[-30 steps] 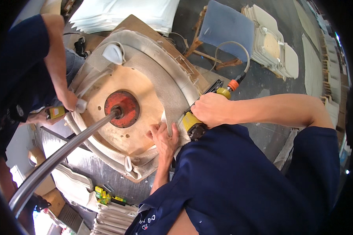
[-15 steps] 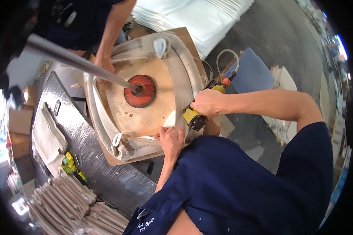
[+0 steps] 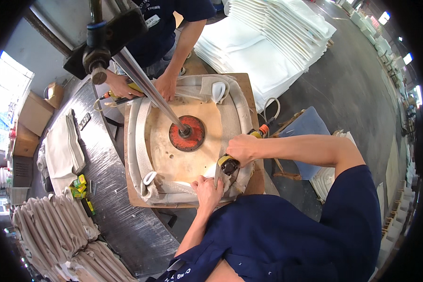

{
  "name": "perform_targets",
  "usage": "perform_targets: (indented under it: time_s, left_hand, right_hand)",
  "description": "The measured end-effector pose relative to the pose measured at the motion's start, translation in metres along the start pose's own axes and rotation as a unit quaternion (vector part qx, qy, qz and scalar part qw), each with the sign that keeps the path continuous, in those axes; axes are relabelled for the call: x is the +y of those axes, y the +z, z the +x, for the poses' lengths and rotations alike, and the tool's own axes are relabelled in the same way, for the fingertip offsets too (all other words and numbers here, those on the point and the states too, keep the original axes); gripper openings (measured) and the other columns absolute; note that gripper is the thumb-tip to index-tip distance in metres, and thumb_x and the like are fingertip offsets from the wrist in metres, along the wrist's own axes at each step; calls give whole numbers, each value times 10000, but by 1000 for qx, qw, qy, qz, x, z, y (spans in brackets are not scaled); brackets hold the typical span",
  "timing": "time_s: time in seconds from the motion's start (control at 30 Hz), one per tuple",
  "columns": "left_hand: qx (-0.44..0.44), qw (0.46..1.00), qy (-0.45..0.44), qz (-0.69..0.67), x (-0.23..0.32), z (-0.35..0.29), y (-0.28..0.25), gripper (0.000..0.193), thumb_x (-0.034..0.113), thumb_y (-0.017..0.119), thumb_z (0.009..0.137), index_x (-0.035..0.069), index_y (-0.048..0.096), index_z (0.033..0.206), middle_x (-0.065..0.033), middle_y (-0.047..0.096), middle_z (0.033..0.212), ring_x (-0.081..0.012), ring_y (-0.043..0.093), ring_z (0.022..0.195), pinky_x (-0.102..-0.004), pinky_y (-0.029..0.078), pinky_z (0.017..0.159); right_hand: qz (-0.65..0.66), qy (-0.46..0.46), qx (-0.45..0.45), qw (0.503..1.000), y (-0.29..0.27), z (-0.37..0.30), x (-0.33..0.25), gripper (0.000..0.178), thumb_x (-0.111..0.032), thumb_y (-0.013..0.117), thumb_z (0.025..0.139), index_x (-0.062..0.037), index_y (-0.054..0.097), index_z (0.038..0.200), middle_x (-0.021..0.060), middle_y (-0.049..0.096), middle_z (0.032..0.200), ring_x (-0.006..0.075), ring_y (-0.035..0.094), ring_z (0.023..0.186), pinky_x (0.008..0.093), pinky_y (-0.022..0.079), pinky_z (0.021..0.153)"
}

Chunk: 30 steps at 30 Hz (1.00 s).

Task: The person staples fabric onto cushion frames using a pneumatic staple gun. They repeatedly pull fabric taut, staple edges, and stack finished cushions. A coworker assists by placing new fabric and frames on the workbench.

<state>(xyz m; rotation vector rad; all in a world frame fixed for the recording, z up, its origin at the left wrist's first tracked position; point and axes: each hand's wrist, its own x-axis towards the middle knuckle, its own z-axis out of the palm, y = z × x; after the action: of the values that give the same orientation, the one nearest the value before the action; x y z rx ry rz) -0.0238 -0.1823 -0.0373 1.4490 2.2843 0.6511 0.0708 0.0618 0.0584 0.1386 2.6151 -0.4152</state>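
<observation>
My right hand (image 3: pixel 241 149) is wrapped around a yellow-and-black air stapler (image 3: pixel 228 165), its head low over the near right corner of an upholstered seat panel. Beige fabric (image 3: pixel 231 115) is folded over the panel's edges onto its bare wooden face (image 3: pixel 162 141). At the near edge, my left hand (image 3: pixel 207 191) pinches the fabric border, close to the stapler head. A red disc (image 3: pixel 199 136) on the end of a metal rod (image 3: pixel 148 84) rests on the middle of the wood. Whether the stapler's nose touches the fabric is hidden.
Across the panel, a co-worker's hand (image 3: pixel 166 86) touches the far edge; the other holds a yellow tool (image 3: pixel 135 88). White sheets (image 3: pixel 268 51) are stacked behind. Folded beige covers (image 3: pixel 51 225) and green-yellow boxes (image 3: pixel 79 185) lie left. An air hose (image 3: pixel 273 102) loops at right.
The whole view has shifted, showing more of the co-worker and the rod's mount. My right hand has brought the stapler a little nearer my left hand, which still pinches the fabric.
</observation>
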Motion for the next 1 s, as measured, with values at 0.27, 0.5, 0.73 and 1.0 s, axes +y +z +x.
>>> perform_targets:
  time_s: [0.27,0.5,0.73,1.0]
  left_hand:
    - [-58,997,41,15,-7,14,-22,472,349,644,982,-36,766,738,-209,726,745,-365,668,902,-511,435,862]
    - [-135,986,68,66,17,59,-49,440,399,628,985,-8,769,897,-222,745,931,-392,677,995,-532,480,914]
    - [54,964,261,1,103,199,69,654,355,612,1023,20,480,1568,-237,504,1607,-375,470,1499,-506,324,1264]
    - [82,961,263,22,68,198,70,606,258,556,1045,37,458,1602,-168,471,1659,-330,427,1543,-532,291,1284]
  right_hand:
    - [180,90,51,978,-25,16,59,402,-360,862,692,5,778,839,210,781,890,381,770,848,466,634,778]
    - [211,225,73,949,-85,33,180,340,-277,788,740,20,709,884,154,712,712,262,687,562,406,570,535]
    - [277,208,56,936,-95,60,186,299,-272,789,757,12,694,748,112,653,604,216,627,489,374,518,462]
    - [320,210,-15,924,-89,38,195,313,-300,815,791,-20,679,764,68,653,657,180,604,508,353,501,457]
